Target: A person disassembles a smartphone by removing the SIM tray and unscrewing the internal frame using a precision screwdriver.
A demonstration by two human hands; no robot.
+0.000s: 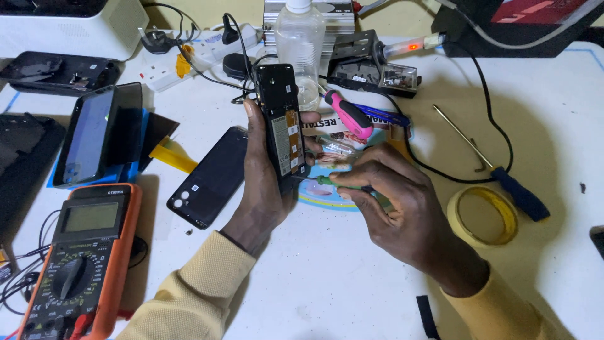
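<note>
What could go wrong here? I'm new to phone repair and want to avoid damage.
The green screwdriver in the right hand could slip and gouge the opened phone, held upright only by the left hand. The lit soldering iron rests near cables, and the clear bottle could tip.

The opened phone looks like matte black plastic with a papery battery label. The loose back cover is glossy dark plastic. The screwdriver has a shiny metal shaft and a green plastic handle. The multimeter wears an orange rubbery-looking shell. The worktop is smooth white with a slight sheen, and the tape roll is yellowish paper.
</note>
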